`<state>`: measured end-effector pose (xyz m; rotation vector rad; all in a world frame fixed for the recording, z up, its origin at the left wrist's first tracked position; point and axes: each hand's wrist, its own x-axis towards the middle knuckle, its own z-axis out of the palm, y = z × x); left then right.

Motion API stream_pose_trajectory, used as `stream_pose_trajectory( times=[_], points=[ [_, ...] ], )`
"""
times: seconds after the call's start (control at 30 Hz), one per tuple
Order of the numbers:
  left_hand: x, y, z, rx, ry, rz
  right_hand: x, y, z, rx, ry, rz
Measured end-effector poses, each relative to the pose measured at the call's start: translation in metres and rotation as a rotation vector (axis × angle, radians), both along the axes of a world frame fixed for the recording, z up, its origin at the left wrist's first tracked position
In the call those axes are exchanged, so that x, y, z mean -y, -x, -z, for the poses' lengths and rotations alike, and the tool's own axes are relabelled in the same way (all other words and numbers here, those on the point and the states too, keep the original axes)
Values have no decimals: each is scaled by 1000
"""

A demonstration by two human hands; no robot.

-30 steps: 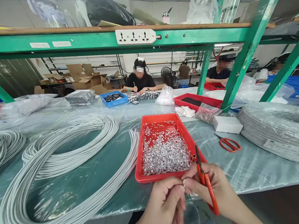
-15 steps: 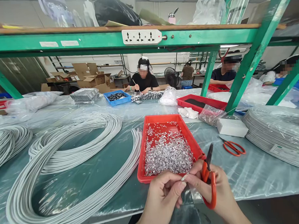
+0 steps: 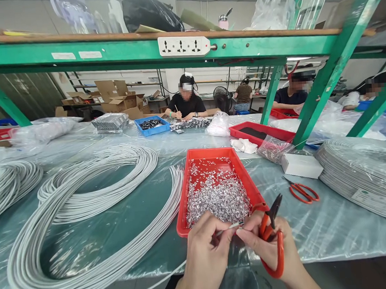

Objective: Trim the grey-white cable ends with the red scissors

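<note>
Near the front edge of a red tray [image 3: 182, 215], my left hand [image 3: 207, 249] pinches a thin white cable [image 3: 232, 226] close to its end. My right hand [image 3: 272, 242] holds orange-handled scissors [image 3: 275, 244] against the palm, blades up and slightly parted. Its thumb and index finger meet at the cable end; whether a small piece is between them is too small to tell. Many small silvery metal pieces [image 3: 216, 198] fill the tray's front part. A large coil of white cable [image 3: 95, 213] lies left of the tray, one strand running toward my left hand.
Another pair of red-handled scissors [image 3: 304, 192] and a white box [image 3: 302, 165] lie right of the tray, beside a big cable coil [image 3: 363, 176]. A green shelf beam [image 3: 107, 56] crosses above. People sit across the table, one [image 3: 186, 103] behind a blue tray [image 3: 152, 125].
My left hand has turned and shifted slightly left, showing more of the cable. My right hand and its scissors have moved a little down and right. Both hands stay close together.
</note>
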<state>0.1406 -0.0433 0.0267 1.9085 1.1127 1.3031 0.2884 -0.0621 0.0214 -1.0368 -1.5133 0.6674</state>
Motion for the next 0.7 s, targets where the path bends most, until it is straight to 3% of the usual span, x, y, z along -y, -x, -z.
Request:
stream_pose_trajectory(
  times=[0.1, 0.23, 0.3, 0.4, 0.47, 0.53, 0.63, 0.7],
  points=[
    [-1, -2, 1, -55, -52, -22, 1, -1, -6, -42, 44, 30],
    [5, -3, 12, 96, 380, 147, -18, -19, -16, 74, 122, 269],
    [9, 0, 18, 25, 486, 293, -33, -31, -19, 164, 125, 272],
    [14, 12, 20, -345, 184, 591, -49, -43, -19, 307, 148, 189],
    [11, 26, 14, -458, 8, 681, -53, -45, -16, 366, 159, 152],
    [3, 45, 6, -439, -13, 551, -51, -46, -11, 386, 163, 125],
    [-17, 87, 0, -530, 24, -16, -47, -51, 1, 333, 199, 87],
    [-31, 116, 4, -732, 18, -375, -46, -56, 8, 256, 246, 55]
  ],
)
